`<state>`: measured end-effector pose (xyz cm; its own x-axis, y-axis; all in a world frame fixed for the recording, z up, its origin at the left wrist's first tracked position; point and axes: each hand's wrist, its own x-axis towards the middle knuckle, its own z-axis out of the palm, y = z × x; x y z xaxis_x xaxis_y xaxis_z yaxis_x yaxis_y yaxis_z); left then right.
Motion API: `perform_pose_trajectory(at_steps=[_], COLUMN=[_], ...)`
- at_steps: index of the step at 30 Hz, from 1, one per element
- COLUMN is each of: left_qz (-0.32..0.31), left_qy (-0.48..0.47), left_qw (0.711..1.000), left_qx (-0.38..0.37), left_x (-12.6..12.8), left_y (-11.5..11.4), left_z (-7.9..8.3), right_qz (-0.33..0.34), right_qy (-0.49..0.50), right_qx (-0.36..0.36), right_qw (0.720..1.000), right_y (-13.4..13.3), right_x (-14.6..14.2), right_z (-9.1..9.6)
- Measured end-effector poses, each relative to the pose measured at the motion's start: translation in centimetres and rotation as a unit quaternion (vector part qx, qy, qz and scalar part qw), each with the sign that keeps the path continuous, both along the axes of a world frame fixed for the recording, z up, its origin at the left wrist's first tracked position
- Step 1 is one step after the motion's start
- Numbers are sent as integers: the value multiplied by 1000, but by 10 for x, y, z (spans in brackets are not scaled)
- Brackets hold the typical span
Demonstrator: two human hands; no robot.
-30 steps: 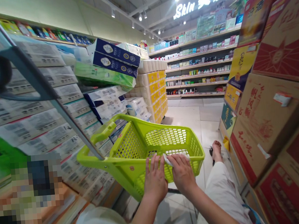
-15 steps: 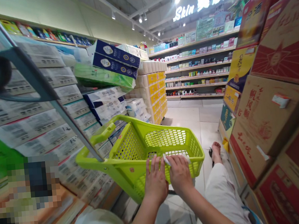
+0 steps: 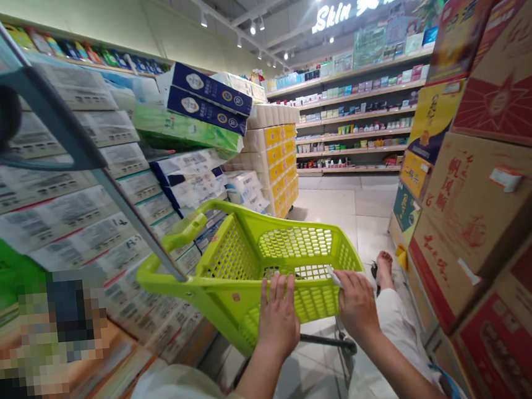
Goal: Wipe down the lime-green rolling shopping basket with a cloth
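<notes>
In front of me stands a lime-green plastic shopping cart (image 3: 229, 283) with a perforated basket. My left hand (image 3: 278, 319) grips the near rim of the basket, its fingers hooked over the top. Further right along that rim, my right hand (image 3: 358, 306) presses a crumpled white wipe (image 3: 333, 275) against the edge; most of the wipe is hidden under the fingers. Whether it is paper or cloth cannot be told. A metal pole with a dark grey looped handle (image 3: 61, 121) slants down to the cart's handle end at left.
Packs of tissue paper (image 3: 116, 144) are stacked high on the left, with yellow-labelled rolls (image 3: 281, 161) beyond. Cardboard cartons (image 3: 471, 206) rise close on the right. Shelves of cosmetics (image 3: 352, 117) stand at the back across a tiled floor (image 3: 329, 205). My foot (image 3: 384, 267) is beside the cart.
My right hand has slid right along the basket rim with the white wipe, away from my left hand. The left hand keeps its place on the rim.
</notes>
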<state>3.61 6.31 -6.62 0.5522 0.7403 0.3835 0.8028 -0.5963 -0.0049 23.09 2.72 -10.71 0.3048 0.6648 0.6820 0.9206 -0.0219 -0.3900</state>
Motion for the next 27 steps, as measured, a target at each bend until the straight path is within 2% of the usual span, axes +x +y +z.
perform_pose_trajectory(at_steps=[2, 6, 8, 10, 12, 16, 19, 22, 27], left_qz=[3, 10, 12, 11, 7, 2, 2, 2, 8], left_qy=[2, 8, 12, 14, 14, 10, 7, 5, 16], left_qw=[1000, 1000, 1000, 1000, 1000, 1000, 1000, 1000, 1000], left_qx=[-2, -1, 2, 6, 7, 6, 6, 4, 12], left_x=[0, -1, -2, -4, -4, -4, -2, -2, -4], left_y=[0, 1, 2, 2, 3, 3, 3, 2, 3], left_z=[0, 0, 0, 0, 0, 0, 0, 2, 3], right_qz=[8, 89, 110, 121, 116, 37, 0, 16, 106], right_qy=[12, 6, 1, -10, -24, -16, 1, 9, -1], right_qx=[0, -1, 0, -3, -6, -3, -5, -8, -11], right_qw=[1000, 996, 994, 993, 993, 999, 1000, 1000, 994], right_y=[6, 20, 23, 20, 13, -2, -4, 5, 21], right_x=[-18, -64, -73, -67, -46, 1, 9, -16, -71], right_z=[5, 18, 21, 20, 14, 2, 1, 8, 25])
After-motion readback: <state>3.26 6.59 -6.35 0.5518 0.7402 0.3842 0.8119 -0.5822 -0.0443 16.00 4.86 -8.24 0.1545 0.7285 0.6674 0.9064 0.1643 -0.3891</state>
